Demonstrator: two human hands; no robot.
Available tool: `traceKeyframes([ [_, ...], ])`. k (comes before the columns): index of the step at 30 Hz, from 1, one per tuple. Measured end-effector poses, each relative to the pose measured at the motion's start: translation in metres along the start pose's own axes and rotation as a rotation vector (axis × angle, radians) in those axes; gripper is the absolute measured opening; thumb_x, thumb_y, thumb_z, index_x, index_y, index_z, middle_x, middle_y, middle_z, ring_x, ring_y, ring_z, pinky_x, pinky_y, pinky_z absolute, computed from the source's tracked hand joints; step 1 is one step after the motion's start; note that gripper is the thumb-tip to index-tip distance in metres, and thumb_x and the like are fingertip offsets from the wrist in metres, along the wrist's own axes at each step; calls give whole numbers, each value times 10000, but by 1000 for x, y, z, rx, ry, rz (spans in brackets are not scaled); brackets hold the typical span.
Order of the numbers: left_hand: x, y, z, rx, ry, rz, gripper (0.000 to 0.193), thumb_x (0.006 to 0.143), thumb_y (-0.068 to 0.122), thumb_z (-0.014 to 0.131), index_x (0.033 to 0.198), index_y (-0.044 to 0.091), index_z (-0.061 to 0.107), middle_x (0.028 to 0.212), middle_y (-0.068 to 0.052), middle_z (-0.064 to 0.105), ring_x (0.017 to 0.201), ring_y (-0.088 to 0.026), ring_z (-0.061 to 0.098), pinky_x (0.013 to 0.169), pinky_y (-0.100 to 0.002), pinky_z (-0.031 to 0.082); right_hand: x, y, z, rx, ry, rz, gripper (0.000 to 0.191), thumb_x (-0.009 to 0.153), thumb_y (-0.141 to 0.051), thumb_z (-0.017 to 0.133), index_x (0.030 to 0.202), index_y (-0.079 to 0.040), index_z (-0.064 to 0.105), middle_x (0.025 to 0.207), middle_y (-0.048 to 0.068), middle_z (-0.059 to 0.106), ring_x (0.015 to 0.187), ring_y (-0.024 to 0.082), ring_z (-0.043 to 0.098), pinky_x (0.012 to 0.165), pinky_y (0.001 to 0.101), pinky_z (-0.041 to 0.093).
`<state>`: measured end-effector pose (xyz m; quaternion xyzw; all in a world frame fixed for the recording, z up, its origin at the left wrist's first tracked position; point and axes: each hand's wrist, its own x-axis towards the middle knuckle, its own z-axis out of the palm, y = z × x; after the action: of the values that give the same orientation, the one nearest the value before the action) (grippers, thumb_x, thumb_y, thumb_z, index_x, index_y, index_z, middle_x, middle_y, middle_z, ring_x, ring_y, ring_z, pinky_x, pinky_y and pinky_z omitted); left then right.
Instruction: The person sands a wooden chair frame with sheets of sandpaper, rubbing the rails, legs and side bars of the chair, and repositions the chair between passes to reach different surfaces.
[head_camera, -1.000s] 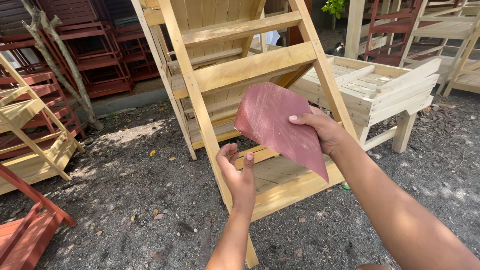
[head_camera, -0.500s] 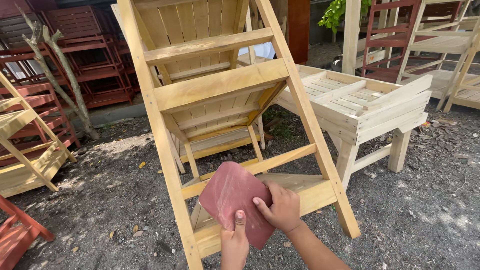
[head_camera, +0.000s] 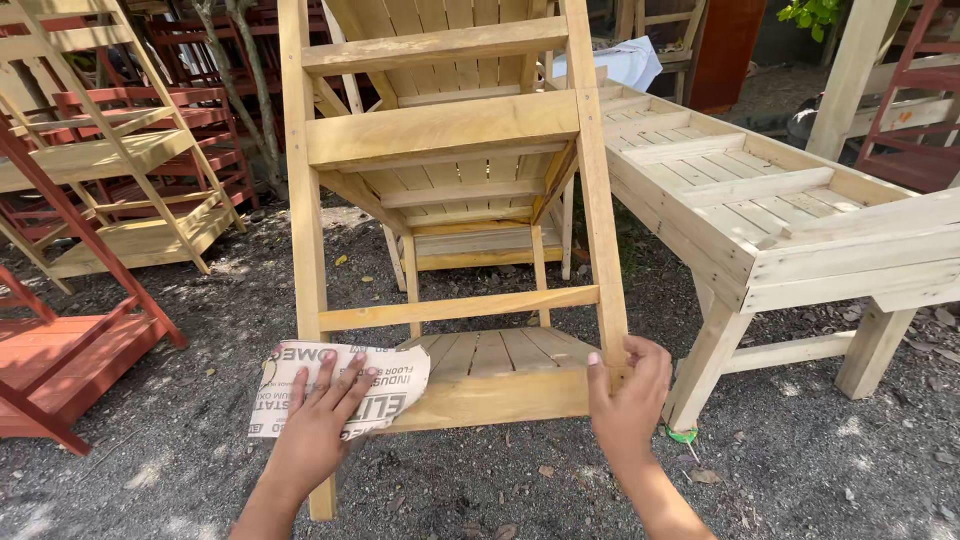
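Left hand lies flat, fingers spread, palm pressed on a sheet of sandpaper with its pale printed backing up. Not clasped around it, only pressing from above. Sheet sits under the fingers and palm, reaching out left and right of the hand, laid over the near left corner of the bottom shelf of the unpainted pale wood tiered stand, across the stand's left front leg. The sheet's right edge overlaps the shelf's front board; its left part hangs out past the leg.

Right hand closed on the stand's right front leg at bottom-shelf height, thumb on the near face, fingers wrapped behind; how far they reach round cannot be seen. The two hands are well apart, one at each near corner of the bottom slatted shelf.

Stand rises away from the viewer in steps, cross boards joining the two sloping front legs.

Right of stand, just beside it: a low unpainted wooden slatted table on square legs. Left, near: red-painted wooden frame pieces. Left, farther: another unpainted wooden tiered stand, with red-painted racks behind it. Ground is dark grey gravel with scattered dry leaves.
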<state>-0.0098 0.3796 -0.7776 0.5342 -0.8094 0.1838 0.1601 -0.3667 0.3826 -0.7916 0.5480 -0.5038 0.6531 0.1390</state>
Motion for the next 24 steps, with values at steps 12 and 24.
traceKeyframes([
  [12, 83, 237, 47, -213, 123, 89, 666, 865, 46, 615, 1493, 242, 509, 1601, 70, 396, 1425, -627, 194, 1039, -859, -43, -3, 61, 5, 767, -361, 569, 502, 1048, -357, 409, 1414, -15, 445, 1212, 87, 612, 1078, 156, 602, 893, 345, 502],
  [24, 33, 63, 16, -82, -238, -293, 562, 926, 375, 563, 1485, 341, 517, 1566, 20, 478, 1413, -515, 335, 1113, -784, 169, -10, 75, 7, 323, -421, 613, 496, 1148, -446, 356, 1000, 0, 517, 839, 118, 494, 805, 187, 448, 758, 375, 427],
])
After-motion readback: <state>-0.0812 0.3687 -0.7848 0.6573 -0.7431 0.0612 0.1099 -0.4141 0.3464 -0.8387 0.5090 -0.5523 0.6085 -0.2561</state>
